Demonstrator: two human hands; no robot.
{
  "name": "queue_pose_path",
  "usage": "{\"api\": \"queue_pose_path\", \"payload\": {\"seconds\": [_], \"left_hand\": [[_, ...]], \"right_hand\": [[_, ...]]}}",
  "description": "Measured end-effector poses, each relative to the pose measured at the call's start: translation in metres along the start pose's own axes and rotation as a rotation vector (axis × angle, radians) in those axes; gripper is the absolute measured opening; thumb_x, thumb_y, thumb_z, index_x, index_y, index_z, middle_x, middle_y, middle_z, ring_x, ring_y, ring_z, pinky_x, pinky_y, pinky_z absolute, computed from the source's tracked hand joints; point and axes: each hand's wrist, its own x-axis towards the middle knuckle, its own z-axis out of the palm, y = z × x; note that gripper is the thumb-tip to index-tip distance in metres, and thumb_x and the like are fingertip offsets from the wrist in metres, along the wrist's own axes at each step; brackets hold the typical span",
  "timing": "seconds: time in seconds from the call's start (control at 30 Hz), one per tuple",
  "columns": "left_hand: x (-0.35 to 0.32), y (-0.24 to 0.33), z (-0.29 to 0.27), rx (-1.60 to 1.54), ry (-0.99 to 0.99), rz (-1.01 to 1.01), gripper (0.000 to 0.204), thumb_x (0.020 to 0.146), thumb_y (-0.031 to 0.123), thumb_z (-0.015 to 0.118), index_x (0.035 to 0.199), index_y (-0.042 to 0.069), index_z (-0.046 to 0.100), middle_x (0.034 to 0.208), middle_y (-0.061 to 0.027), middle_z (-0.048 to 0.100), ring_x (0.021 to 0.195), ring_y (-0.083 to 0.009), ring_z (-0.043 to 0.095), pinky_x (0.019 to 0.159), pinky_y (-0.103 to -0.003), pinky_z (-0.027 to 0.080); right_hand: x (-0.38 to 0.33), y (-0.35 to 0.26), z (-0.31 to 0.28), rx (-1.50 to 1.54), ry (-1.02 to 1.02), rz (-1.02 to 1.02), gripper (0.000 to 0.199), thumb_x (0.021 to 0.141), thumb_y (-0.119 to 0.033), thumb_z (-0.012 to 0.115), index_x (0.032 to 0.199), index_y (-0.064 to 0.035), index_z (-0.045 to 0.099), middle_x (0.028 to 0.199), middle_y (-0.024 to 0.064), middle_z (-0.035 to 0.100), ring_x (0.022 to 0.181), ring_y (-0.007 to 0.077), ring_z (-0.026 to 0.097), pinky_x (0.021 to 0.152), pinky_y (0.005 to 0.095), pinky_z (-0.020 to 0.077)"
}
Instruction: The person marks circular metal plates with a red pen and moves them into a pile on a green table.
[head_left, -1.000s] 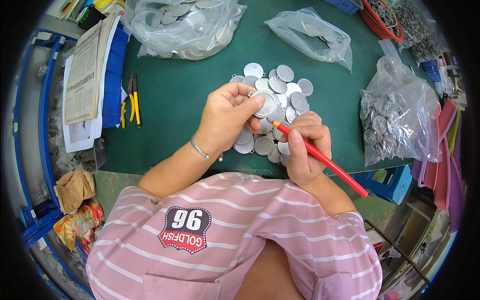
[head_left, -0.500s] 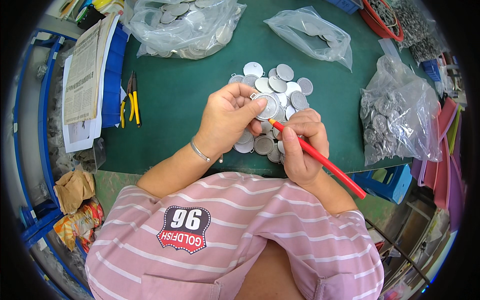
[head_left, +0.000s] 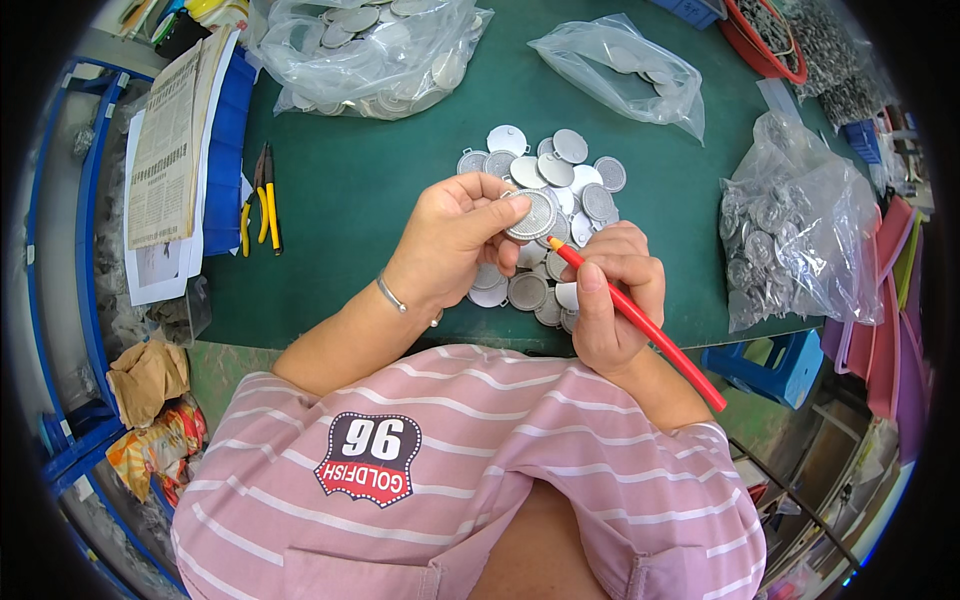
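Observation:
Between the thumb and fingers of my left hand (head_left: 462,228) is a round silver metal medallion (head_left: 532,217) with a raised rim and textured face. My right hand (head_left: 617,293) grips a thick red pencil (head_left: 655,338), slanted up to the left. Its tip lies close to the medallion's lower right edge; whether they touch I cannot tell. Under and beyond both hands spreads a loose pile of silver medallions (head_left: 570,146), some smooth side up, others textured, several with small loops. My hands hide part of the pile.
Clear plastic bags of metal discs lie at the back left (head_left: 370,70), back centre (head_left: 625,75) and right (head_left: 785,225) of the green table (head_left: 350,190). Yellow-handled pliers (head_left: 262,200) rest beside a blue bin (head_left: 228,150) at left. A blue stool (head_left: 775,365) stands below the table's right edge.
The red pencil and my right hand have shifted slightly right and down, with the tip a little away from the medallion. My left hand keeps hold of the medallion, tilted slightly differently.

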Motion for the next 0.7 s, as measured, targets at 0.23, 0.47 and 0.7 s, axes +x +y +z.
{"api": "queue_pose_path", "payload": {"seconds": [0.23, 0.47, 0.7], "left_hand": [[-0.0001, -0.0016, -0.0017, -0.005, -0.006, -0.053, 0.018, 0.082, 0.014, 0.062, 0.088, 0.0, 0.054, 0.072, -0.0065, 0.059, 0.049, -0.0089, 0.052, 0.043, -0.023, 0.043], [-0.0001, -0.0037, -0.0061, 0.001, -0.032, -0.079, 0.022, 0.083, 0.015, 0.061, 0.094, -0.002, 0.054, 0.074, -0.0064, 0.059, 0.05, -0.0092, 0.052, 0.043, -0.024, 0.042], [-0.0008, -0.0025, -0.0027, 0.005, -0.042, -0.013, 0.02, 0.084, 0.013, 0.06, 0.098, -0.001, 0.054, 0.076, -0.006, 0.06, 0.053, -0.0095, 0.053, 0.046, -0.024, 0.044]], "right_hand": [[-0.0006, 0.0006, -0.0003, -0.009, -0.013, -0.012, 0.012, 0.078, 0.0, 0.058, 0.085, -0.0039, 0.049, 0.073, 0.0084, 0.058, 0.066, 0.0211, 0.052, 0.071, 0.035, 0.0381], [0.0009, 0.0006, -0.0013, -0.086, -0.081, -0.003, 0.013, 0.076, 0.002, 0.059, 0.082, -0.004, 0.049, 0.074, 0.0085, 0.058, 0.065, 0.0213, 0.052, 0.069, 0.0344, 0.038], [-0.0009, 0.0002, -0.0008, -0.015, -0.003, 0.029, 0.011, 0.076, 0.002, 0.057, 0.08, -0.0037, 0.049, 0.07, 0.0079, 0.057, 0.064, 0.0205, 0.051, 0.069, 0.0346, 0.038]]}}
